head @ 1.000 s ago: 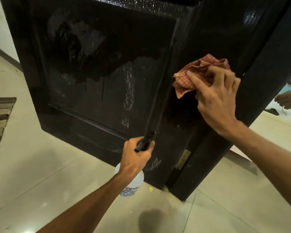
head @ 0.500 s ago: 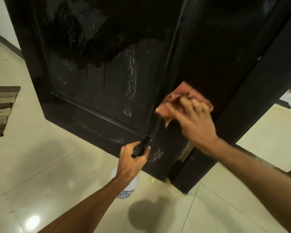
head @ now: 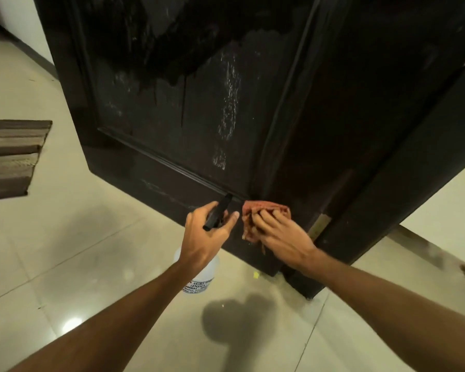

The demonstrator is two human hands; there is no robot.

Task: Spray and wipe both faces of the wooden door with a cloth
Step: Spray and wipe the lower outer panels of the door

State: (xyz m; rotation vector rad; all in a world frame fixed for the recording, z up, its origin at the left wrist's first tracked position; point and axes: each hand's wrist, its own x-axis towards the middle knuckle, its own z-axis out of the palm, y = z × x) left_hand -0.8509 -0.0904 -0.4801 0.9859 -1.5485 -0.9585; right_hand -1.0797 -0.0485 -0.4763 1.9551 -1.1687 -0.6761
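Under right fingers (head: 269,218), cloth (head: 249,210), against door (head: 172,116)

Glossy pale tiled floor (head: 65,251), striped mat (head: 11,157).

The right hand (head: 282,236) presses a red checked cloth (head: 263,210) flat against the dark wooden door (head: 188,108), low near its bottom edge and hinge-side corner. Just beside it, the left hand (head: 204,234) grips a white spray bottle (head: 199,275) by its black trigger head. A striped mat (head: 11,157) lies on the tiled floor (head: 78,251).
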